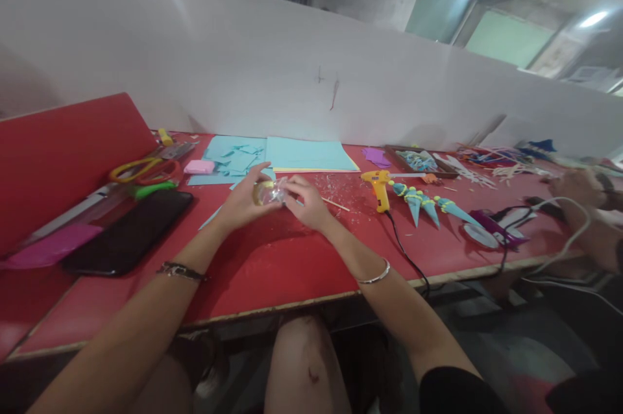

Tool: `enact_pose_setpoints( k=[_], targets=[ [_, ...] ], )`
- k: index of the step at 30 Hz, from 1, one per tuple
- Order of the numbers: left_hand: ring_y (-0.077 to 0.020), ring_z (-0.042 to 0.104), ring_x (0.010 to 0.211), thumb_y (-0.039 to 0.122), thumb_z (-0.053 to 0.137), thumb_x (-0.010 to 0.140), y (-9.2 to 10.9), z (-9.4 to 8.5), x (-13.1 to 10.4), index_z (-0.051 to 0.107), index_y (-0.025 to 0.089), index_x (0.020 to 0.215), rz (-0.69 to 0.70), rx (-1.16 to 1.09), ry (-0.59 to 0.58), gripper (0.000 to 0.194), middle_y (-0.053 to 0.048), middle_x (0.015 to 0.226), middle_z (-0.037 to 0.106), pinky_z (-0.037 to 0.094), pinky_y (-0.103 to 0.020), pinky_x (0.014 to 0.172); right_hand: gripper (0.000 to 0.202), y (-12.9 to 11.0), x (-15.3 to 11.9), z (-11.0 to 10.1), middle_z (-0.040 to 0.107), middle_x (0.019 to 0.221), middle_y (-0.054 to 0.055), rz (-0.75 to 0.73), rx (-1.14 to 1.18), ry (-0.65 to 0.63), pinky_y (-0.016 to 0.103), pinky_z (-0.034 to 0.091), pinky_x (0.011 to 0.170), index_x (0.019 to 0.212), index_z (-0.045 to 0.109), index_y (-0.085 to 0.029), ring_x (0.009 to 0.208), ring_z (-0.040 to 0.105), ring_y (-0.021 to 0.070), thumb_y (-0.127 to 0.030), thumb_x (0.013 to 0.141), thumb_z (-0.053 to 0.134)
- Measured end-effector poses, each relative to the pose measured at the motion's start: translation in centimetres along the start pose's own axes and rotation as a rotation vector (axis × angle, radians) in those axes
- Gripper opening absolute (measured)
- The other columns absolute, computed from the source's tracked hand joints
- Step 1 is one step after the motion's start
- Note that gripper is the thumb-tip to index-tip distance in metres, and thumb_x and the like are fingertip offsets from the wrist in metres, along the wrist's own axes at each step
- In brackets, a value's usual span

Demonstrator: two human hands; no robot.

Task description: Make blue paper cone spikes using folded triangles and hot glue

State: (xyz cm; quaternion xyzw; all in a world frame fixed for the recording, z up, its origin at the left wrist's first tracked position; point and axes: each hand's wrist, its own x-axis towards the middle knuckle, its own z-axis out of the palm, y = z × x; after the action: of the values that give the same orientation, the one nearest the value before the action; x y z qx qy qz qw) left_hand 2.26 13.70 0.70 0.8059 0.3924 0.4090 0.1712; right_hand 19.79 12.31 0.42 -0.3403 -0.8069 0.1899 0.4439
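Between two hands (243, 200) (308, 204), one clear object (272, 193)

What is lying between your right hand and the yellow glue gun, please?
In the head view, a thin stick and small scattered scraps lie between the right hand and the glue gun.

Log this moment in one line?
left hand: holding clear shiny item | right hand: fingers at it | glue gun: on table | phone: left

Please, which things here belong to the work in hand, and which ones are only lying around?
Probably in the work:
- small clear item, between left hand and right hand
- yellow glue gun, not held
- cut blue paper

Seemingly just lying about:
- black phone
- pink block
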Motion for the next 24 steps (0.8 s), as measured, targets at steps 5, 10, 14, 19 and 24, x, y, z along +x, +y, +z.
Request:
enact_pose_setpoints(
  k=[5, 10, 14, 19, 24],
  targets=[
    [-0.0142, 0.057, 0.071, 0.049, 0.048, 0.077, -0.6, 0.4, 0.2, 0.049, 0.015, 0.117, -0.208, -0.17, 0.026, 0.052, -0.005, 0.088, 0.062, 0.047, -0.027, 0.062, 0.027, -0.1, -0.1, -0.2, 0.052, 0.098, 0.007, -0.047, 0.036, -0.006, 0.033, 0.044, 0.088, 0.102, 0.061, -0.017, 0.098, 0.051, 0.0172, -0.028, 0.086, 0.043],
    [-0.0135, 0.058, 0.071, 0.044, 0.058, 0.072, -0.3, 0.9, 0.0, 0.054, 0.018, 0.112, -0.168, -0.227, -0.03, 0.048, -0.005, 0.091, 0.065, 0.048, -0.026, 0.062, 0.029, 0.2, -0.1, 0.4, 0.049, 0.111, 0.01, -0.01, 0.085, -0.048, 0.035, 0.043, 0.094, 0.108, 0.058, -0.018, 0.108, 0.049, 0.0188, -0.034, 0.087, 0.045],
    [-0.015, 0.06, 0.072, 0.046, 0.05, 0.078, 0.0, 0.5, 0.1, 0.062, 0.019, 0.104, -0.169, -0.266, -0.031, 0.04, -0.005, 0.088, 0.068, 0.049, -0.027, 0.065, 0.03, 0.2, -0.2, 0.7, 0.05, 0.107, 0.009, 0.035, 0.095, -0.087, 0.034, 0.046, 0.088, 0.109, 0.058, -0.019, 0.101, 0.051, 0.0178, -0.034, 0.084, 0.05],
    [-0.017, 0.06, 0.073, 0.055, 0.05, 0.075, 0.3, 0.1, 0.3, 0.07, 0.015, 0.087, -0.213, -0.264, -0.066, 0.046, -0.005, 0.081, 0.07, 0.048, -0.027, 0.068, 0.023, 0.1, -0.3, 0.7, 0.049, 0.103, 0.007, 0.06, 0.097, -0.104, 0.032, 0.047, 0.085, 0.096, 0.061, -0.018, 0.097, 0.051, 0.0164, -0.035, 0.084, 0.05],
    [-0.0169, 0.06, 0.072, 0.059, 0.054, 0.071, 0.7, 0.4, 0.3, 0.072, 0.014, 0.083, -0.246, -0.316, -0.057, 0.05, -0.005, 0.081, 0.072, 0.048, -0.027, 0.07, 0.026, 0.5, -0.3, 1.0, 0.048, 0.103, 0.007, 0.067, 0.119, -0.12, 0.032, 0.046, 0.085, 0.091, 0.061, -0.015, 0.098, 0.049, 0.0161, -0.036, 0.085, 0.048]
  ],
)
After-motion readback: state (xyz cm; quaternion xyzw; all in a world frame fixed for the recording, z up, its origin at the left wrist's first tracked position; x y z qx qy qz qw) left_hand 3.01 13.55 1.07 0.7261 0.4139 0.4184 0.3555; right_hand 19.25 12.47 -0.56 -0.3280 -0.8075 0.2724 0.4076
